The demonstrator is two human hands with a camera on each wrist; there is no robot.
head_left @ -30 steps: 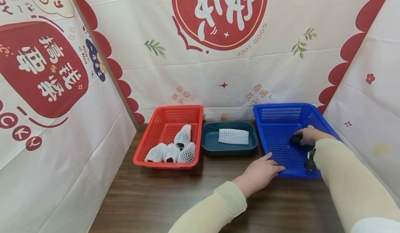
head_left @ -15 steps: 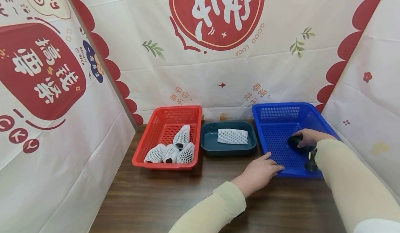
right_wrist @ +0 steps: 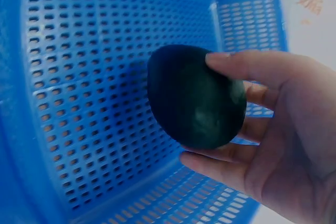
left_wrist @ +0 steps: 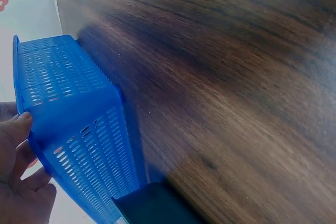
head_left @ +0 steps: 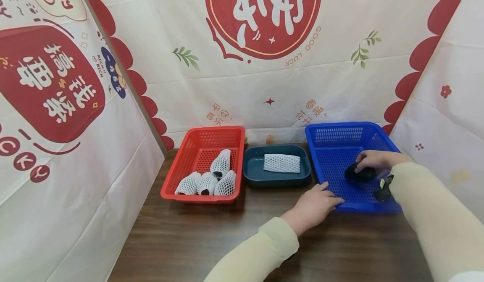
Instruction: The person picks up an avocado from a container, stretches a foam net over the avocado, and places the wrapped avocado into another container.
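Observation:
In the blue basket [head_left: 340,198] at the right, my right hand [head_left: 374,160] holds a dark green, smooth avocado [right_wrist: 194,98]. The right wrist view shows the thumb on its top and the fingers along its far side and underneath. At the basket's near left corner, my left hand [head_left: 315,204] grips the rim, thumb on the front side and fingers on the left side. The left wrist view shows these fingers [left_wrist: 39,179] at the rim from outside.
A red basket [head_left: 242,160] at the left holds several dark-ended items in white foam nets [head_left: 227,184]. Between the baskets, a dark teal tray [head_left: 253,179] bears a flat white foam net [head_left: 281,163]. A printed cloth [head_left: 159,80] rises behind and beside the wooden table [head_left: 211,235].
My right hand has taken the avocado a little upward and to the left, and more of the dark fruit shows below the fingers. The left hand has stayed at the basket corner.

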